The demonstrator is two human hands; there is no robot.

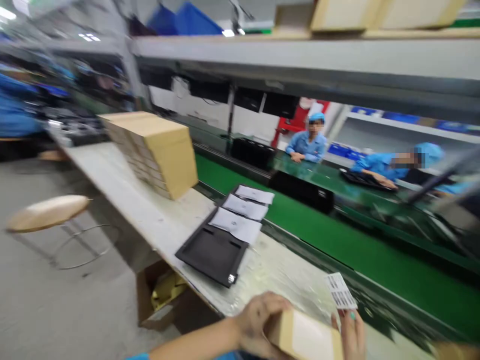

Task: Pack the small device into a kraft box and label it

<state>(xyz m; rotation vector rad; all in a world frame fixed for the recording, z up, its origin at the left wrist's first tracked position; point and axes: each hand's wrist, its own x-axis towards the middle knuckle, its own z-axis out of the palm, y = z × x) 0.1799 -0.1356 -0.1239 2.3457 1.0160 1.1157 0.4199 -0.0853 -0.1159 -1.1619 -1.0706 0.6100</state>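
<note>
My left hand (pixel 258 322) is wrapped round the left end of a small cardboard box (pixel 313 337) with a pale panel on top, at the lower edge of the view. On the box's other side, my right hand (pixel 351 332) pinches a white sheet of printed labels (pixel 341 291), held up beside the box. Whether the right fingers also touch the box I cannot tell. Ahead on the bench lies a black tray-like panel (pixel 215 252), with several white printed papers (pixel 238 223) on its far part.
A block of stacked cardboard boxes (pixel 153 150) stands farther along the white bench (pixel 108 165). A green conveyor belt (pixel 300 225) runs beside it, carrying black items. Two co-workers in blue sit across. A round stool (pixel 52 212) and an open carton (pixel 150 300) are at left.
</note>
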